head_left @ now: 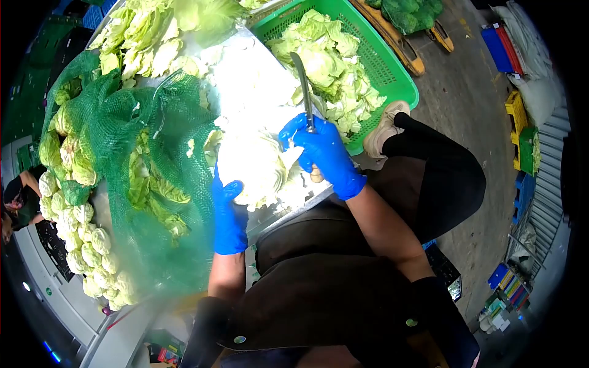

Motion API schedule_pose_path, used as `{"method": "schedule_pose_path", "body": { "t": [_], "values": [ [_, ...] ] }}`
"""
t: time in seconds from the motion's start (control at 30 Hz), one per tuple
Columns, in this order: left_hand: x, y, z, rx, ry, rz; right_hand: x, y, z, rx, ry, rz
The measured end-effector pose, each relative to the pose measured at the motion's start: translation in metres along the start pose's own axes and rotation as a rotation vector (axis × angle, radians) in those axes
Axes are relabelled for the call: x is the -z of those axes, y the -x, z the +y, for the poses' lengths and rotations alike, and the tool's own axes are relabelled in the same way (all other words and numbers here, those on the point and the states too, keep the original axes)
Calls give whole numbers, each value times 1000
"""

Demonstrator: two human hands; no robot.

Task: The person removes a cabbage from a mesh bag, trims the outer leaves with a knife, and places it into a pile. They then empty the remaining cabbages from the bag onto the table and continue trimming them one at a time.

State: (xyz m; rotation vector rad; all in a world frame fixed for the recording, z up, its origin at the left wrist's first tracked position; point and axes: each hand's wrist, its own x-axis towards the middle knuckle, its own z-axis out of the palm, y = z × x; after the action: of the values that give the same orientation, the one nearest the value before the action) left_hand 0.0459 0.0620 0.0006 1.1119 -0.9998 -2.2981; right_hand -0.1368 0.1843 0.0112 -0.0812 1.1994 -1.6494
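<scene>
A pale cabbage head (254, 168) rests on the work table, its left side against my left hand (230, 218) in a blue glove. That hand's thumb is bent toward the cabbage and its fingers run along the side, partly hidden. My right hand (324, 156), also in a blue glove, is closed around the handle of a knife (305, 89). The blade points up and away from me, and the handle's wooden end shows below the fist. A loose leaf (291, 158) is between the cabbage and my right fingers.
A green crate (402, 86) of cut leaves stands beyond the table at right. Green netting (184, 122) with cabbages lies at left, near a row of trimmed heads (92, 245). More leaves (147, 37) pile up at the back. A person (24, 196) is at far left.
</scene>
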Motion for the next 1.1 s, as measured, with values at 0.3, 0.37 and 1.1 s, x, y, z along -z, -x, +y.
{"method": "schedule_pose_path", "body": {
  "t": [0.3,0.37,1.1],
  "values": [
    [7,1,-1,-137,-166,-96,-18,20,-12,257,697,95],
    [9,3,-2,-135,-166,-88,-37,32,-11,182,937,111],
    [42,-2,-24,299,308,-153,-44,78,-4,435,207,511]
  ]
}}
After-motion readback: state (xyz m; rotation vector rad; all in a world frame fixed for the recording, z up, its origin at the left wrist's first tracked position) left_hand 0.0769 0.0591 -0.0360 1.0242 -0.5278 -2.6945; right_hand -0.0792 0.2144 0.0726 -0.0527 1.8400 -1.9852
